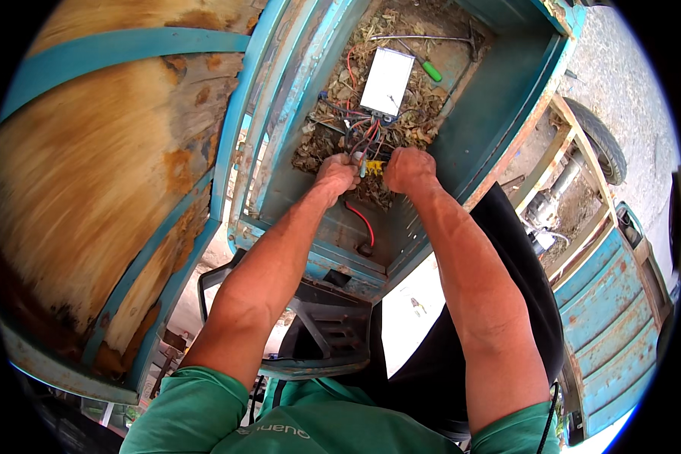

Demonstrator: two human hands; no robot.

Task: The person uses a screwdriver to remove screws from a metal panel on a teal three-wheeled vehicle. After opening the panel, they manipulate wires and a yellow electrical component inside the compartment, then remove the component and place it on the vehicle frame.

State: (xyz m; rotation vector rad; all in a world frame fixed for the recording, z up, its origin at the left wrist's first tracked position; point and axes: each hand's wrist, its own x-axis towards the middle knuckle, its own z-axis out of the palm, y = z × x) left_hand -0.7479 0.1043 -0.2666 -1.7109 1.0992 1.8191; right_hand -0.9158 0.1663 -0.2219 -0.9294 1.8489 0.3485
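Note:
Inside a blue metal compartment, my left hand (340, 174) is closed around a bunch of wires (368, 136). They run from the lower end of a flat white rectangular box (387, 82). A pale connector-like piece (361, 164) shows at the left fingertips. Just to the right, my right hand (408, 168) is closed in a fist. A small yellow piece (374, 167) sits between the two hands, against the right fingers; its kind does not show. Whatever lies inside the right fist is hidden by the fingers.
Dry leaves (424, 113) litter the compartment floor. A green-handled screwdriver (431, 71) and a thin T-shaped metal rod (431, 38) lie beyond the box. Nearer me, a red cable (362, 219) curves up. The compartment's blue wall (492, 113) rises at right; a rusty panel (106, 181) stands left.

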